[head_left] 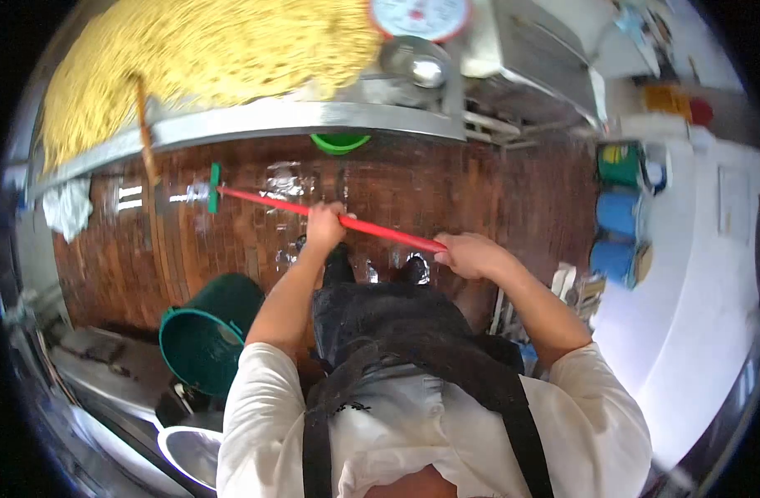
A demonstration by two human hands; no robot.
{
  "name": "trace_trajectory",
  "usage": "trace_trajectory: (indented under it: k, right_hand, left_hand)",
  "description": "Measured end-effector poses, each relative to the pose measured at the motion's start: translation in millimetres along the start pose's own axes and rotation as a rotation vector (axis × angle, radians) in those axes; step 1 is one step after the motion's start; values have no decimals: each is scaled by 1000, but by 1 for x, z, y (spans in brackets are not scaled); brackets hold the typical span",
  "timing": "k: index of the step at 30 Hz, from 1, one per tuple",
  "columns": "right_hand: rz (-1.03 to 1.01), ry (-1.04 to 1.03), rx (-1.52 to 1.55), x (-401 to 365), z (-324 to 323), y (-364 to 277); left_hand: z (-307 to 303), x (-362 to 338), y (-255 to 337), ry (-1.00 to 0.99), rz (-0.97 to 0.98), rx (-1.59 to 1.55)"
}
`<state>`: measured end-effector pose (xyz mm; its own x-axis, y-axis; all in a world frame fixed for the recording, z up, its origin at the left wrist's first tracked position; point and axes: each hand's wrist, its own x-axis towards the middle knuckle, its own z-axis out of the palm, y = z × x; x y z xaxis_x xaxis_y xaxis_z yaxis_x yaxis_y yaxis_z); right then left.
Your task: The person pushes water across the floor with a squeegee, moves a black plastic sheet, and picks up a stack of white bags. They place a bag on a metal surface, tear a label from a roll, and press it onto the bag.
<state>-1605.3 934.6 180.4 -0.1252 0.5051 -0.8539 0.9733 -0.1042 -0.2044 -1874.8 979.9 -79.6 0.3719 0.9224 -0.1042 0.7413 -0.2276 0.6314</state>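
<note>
A floor squeegee (264,200) with a long red handle slants across the wet floor in front of my body. Its narrow green head (214,187) rests on the tiles at the left, beneath the counter's edge. My left hand (324,226) is wrapped round the middle of the handle. At the handle's right end, my right hand (470,254) grips it near the tip. Both fists are closed on the same pole, the right one nearer to me.
Yellow noodles (206,50) cover a metal counter (297,116) ahead, beside a scale (420,15) and a metal bowl (415,62). A green basin (340,143) sits under it. Left stand a dark green bin (202,336) and a white bag (67,206). Blue containers (619,214) stand right.
</note>
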Motion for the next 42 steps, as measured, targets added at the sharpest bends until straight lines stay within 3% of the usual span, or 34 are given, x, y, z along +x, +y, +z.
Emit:
trace_trajectory:
  k: [6,8,11,14,17,20,25,27,28,30,31,34,35,38,39,41,42]
  right_hand:
    - [141,24,177,-135,86,183]
    - [236,73,234,-196,118,235]
    - [361,95,365,-279,188,298]
    - [602,-176,949,-335,198,311]
    - [472,93,978,-330,278,334]
    - [502,364,919,-286,334,340]
    - [534,331,1009,-178,312,345]
    - [490,449,1052,-127,297,352]
    - [501,458,1046,-100,283,356]
    - [483,508,1028,-37,262,366]
    - [455,553,1017,-5,253,372]
    - [289,468,1122,25,195,393]
    - [257,420,1220,23,186,398]
    - [277,94,1465,-37,170,399]
    - [272,-11,1546,-63,177,394]
    - [312,8,1736,-116,184,380]
    - [273,12,1834,-135,172,382]
  left_hand:
    - [138,-29,192,-564,225,30]
    - [207,-45,248,-634,416,36]
    - [256,-68,357,-795,486,49]
    - [312,-83,413,-792,659,70]
    - [347,-68,428,-775,788,148]
    - [349,-22,443,-801,864,256]
    - [396,60,390,-647,943,340]
    - [400,103,378,-720,825,464]
    - [433,128,341,-706,664,295]
    - [444,150,320,-553,569,322]
    - [416,159,347,-414,642,510]
    - [400,196,358,-557,538,384]
    - [415,203,342,-432,631,306]
    - [417,190,353,-734,911,480]
    - [403,170,365,-695,907,378]
    - [365,126,400,-608,896,167]
    - [371,127,395,-691,752,12]
